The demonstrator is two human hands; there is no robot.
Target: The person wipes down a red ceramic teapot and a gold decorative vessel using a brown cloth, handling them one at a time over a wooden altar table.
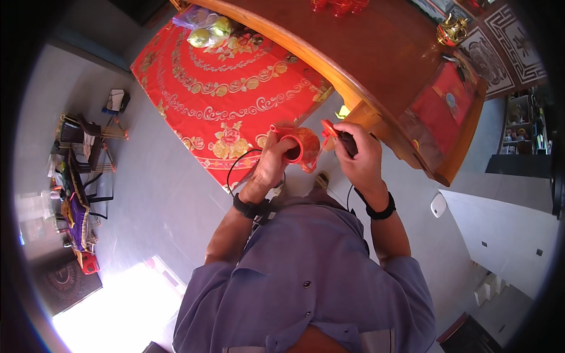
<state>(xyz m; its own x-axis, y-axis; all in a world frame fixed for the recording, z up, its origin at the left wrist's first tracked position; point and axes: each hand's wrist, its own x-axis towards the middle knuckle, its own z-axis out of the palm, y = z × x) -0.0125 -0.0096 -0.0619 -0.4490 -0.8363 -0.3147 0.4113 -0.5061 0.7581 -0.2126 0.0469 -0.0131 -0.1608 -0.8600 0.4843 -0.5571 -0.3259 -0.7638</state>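
My left hand grips a small red teapot by its rim, the thumb reaching into the round open mouth. The pot is tilted, so its mouth faces me. Its spout points to the upper left. Just to the right, my right hand holds the red lid between the fingers, together with a dark object whose kind I cannot tell. A red cord hangs from the lid beside the pot. Lid and pot are apart.
A red flowered tablecloth covers a low table, with bagged green fruit on it. A wooden altar table at upper right holds red cups, a gold-coloured vessel and a red packet. Stacked chairs stand far left.
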